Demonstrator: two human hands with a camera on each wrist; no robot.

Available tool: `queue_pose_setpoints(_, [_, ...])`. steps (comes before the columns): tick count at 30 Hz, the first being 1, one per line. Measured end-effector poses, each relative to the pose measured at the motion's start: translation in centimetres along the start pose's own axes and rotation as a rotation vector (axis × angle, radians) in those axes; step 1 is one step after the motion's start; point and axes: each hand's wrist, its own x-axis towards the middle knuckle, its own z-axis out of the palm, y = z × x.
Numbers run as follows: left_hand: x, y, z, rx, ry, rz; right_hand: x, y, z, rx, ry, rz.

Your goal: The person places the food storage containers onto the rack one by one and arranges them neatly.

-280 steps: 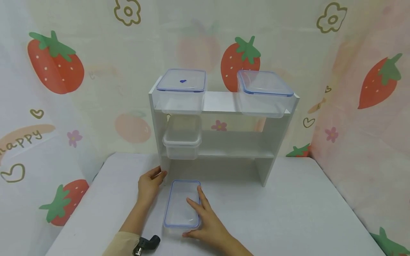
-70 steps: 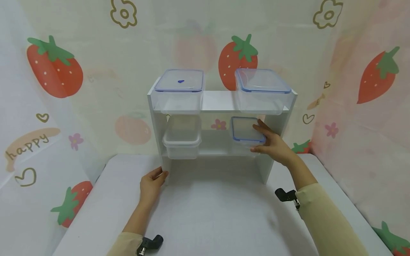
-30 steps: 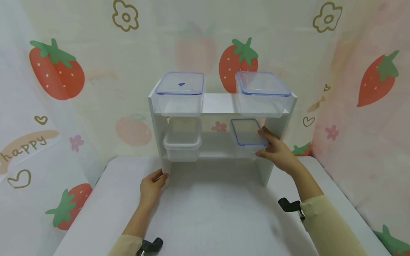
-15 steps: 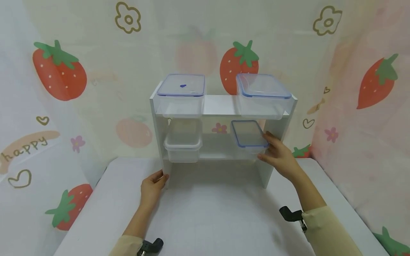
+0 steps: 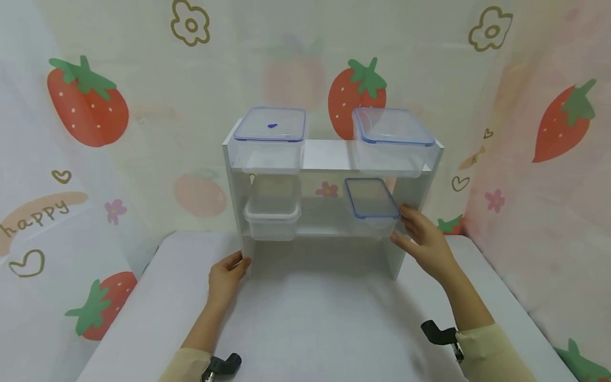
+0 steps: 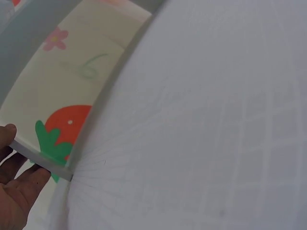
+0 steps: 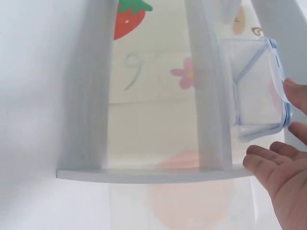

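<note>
My left hand (image 5: 223, 282) grips the front edge of the left side panel of a white shelf (image 5: 329, 155). In the left wrist view, thumb and fingers lie on either side of that panel (image 6: 41, 159). A clear food container with a blue-rimmed lid (image 5: 372, 199) sits at the right of the middle board, slightly angled. Beside its right front corner is my right hand (image 5: 427, 245), fingers relaxed and spread, holding nothing. In the right wrist view the thumb is by the lid edge of the container (image 7: 256, 91); whether it touches I cannot tell.
Two larger blue-rimmed containers stand on the top board, one left (image 5: 269, 127) and one right (image 5: 396, 130). A container with a whitish lid (image 5: 273, 207) sits left on the middle board. The shelf stands on a white table (image 5: 315, 329).
Earlier the blue-rimmed container lay on the table; my right hand then carried it to the middle board. That hand has since loosened and drawn back right. My left hand stays on the panel.
</note>
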Motion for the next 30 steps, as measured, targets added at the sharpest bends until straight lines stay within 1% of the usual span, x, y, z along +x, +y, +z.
queue_pose_setpoints(5, [0.0, 0.0, -0.2, 0.014, -0.005, -0.005, -1.1, 0.2, 0.0, 0.043, 0.020, 0.001])
queue_pose_setpoints(8, [0.0, 0.0, -0.2, 0.026, -0.006, -0.006, -1.6, 0.2, 0.0, 0.046, 0.031, -0.006])
queue_pose_setpoints(13, [0.2, 0.1, -0.3, 0.019, -0.007, -0.005, -2.1, 0.3, -0.2, 0.019, 0.052, -0.022])
queue_pose_setpoints(18, [0.6, 0.2, -0.2, 0.003, -0.030, -0.005, -2.9, 0.5, -0.2, 0.000, 0.053, -0.022])
queue_pose_setpoints(24, [0.6, 0.1, -0.3, 0.054, -0.015, 0.015, -3.6, 0.5, 0.4, -0.002, 0.035, -0.029])
queue_pose_setpoints(30, [0.3, 0.4, -0.7, 0.057, -0.045, 0.029, -4.3, 0.7, 0.8, -0.041, 0.050, -0.045])
